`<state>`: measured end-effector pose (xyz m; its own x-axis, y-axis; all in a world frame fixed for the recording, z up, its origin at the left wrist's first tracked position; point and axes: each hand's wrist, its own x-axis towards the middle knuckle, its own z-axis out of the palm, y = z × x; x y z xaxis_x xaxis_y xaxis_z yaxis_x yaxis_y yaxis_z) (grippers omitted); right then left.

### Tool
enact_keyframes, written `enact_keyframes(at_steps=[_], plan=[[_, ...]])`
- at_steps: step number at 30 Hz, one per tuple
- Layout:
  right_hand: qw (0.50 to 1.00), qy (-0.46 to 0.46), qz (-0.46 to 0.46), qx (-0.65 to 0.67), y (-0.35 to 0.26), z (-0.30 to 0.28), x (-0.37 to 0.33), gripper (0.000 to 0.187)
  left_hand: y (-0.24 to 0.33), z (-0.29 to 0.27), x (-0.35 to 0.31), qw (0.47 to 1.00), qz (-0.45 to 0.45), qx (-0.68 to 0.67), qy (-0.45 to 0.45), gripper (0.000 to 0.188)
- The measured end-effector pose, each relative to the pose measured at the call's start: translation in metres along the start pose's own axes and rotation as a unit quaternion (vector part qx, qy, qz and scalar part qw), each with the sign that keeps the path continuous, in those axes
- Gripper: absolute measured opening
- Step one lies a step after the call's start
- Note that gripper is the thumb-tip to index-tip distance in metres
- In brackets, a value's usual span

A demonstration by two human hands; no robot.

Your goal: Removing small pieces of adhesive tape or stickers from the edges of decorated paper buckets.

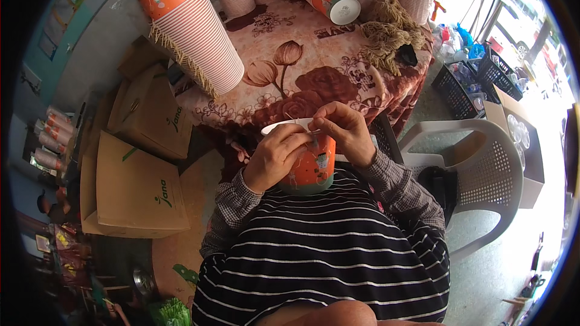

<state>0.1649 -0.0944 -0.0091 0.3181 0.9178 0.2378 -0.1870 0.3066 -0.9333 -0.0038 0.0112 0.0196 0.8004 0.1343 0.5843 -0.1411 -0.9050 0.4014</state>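
Pinching at the rim of the orange cup [314, 172]: right hand [348, 133], held item indistinct. Left hand [277, 154] curls over cup; grip cannot be told. Cup sits mouth up before striped garment [329, 235]. Beyond: table [257, 45], cup stack [196, 39], tan cords [386, 33].

Two hands [350, 136], fingers curled, meet at the rim of an orange-and-green paper bucket [302, 175]. Beyond, a flower-clothed desk [263, 39] carries a tall bucket stack [196, 36] and tan strands [386, 24]; cardboard boxes [139, 187] stand left.
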Motion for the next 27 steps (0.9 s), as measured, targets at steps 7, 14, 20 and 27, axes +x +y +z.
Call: enact_keyframes(at_steps=[7,14,20,27], plan=[[1.000,-0.004,-0.006,0.005,-0.003,0.001,-0.001,0.010,-0.007,0.003,-0.002,1.000,0.004,-0.002,-0.010,0.014],[0.997,-0.049,-0.057,0.009,-0.002,0.009,-0.001,0.013,-0.015,0.002,-0.007,0.965,-0.136,-0.207,0.082,0.015],[0.997,-0.062,-0.051,-0.023,-0.003,0.012,-0.001,0.019,-0.017,0.005,-0.007,0.961,-0.159,-0.213,0.069,0.014],[0.965,-0.045,-0.107,-0.235,-0.006,0.015,-0.004,0.028,-0.015,0.005,-0.008,0.960,-0.168,-0.213,0.072,0.012]])
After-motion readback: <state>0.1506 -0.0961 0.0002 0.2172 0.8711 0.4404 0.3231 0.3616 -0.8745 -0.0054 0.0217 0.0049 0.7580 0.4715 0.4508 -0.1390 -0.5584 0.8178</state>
